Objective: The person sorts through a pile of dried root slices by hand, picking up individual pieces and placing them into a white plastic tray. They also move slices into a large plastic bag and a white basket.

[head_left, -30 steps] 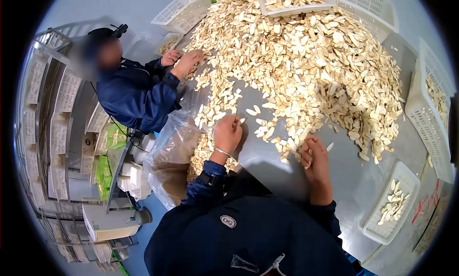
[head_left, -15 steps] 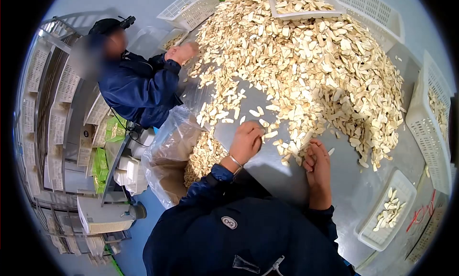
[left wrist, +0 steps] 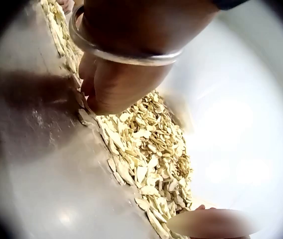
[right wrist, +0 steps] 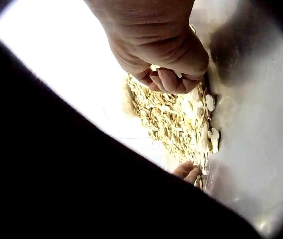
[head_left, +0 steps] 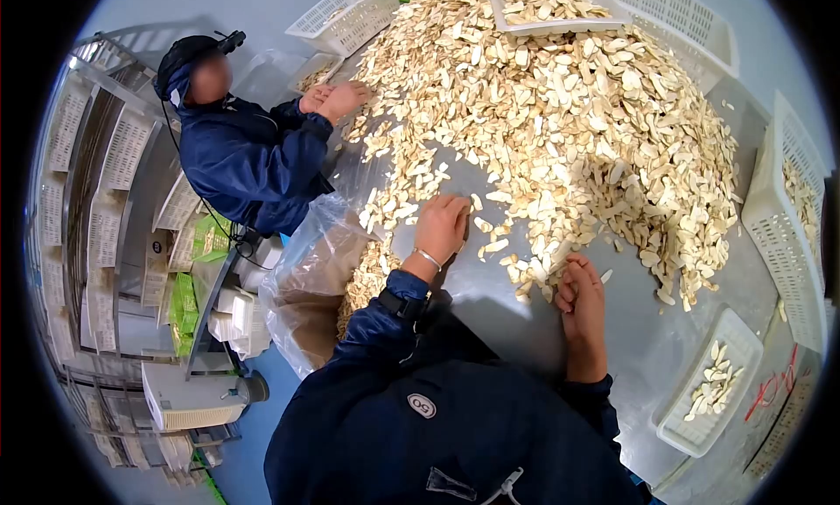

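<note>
A large heap of pale dried slices (head_left: 525, 102) covers the table, thinning toward my hands. My left hand (head_left: 440, 229), a bangle at its wrist, is over the metal tabletop, fingers bent down with the tips right at a loose slice (head_left: 475, 202). In the left wrist view the back of the hand hides those fingertips, so I cannot tell whether they pinch a slice. My right hand (head_left: 581, 299) stays beside the heap's near edge. Its fingers curl, and the right wrist view shows pale slices (right wrist: 178, 74) held between fingers and palm.
At the right lies a white tray (head_left: 667, 422) with several slices; a perforated basket (head_left: 783, 264) stands beyond it. A plastic-lined box of slices (head_left: 306, 286) sits left of my left arm. Another person (head_left: 254, 159) works at the heap's far left. A shallow tray (head_left: 560, 25) rests on top.
My left hand first moved right toward the right hand, then forward to the loose slices. The right hand has stayed nearly still. The other person's hands lifted, then came down near the heap.
</note>
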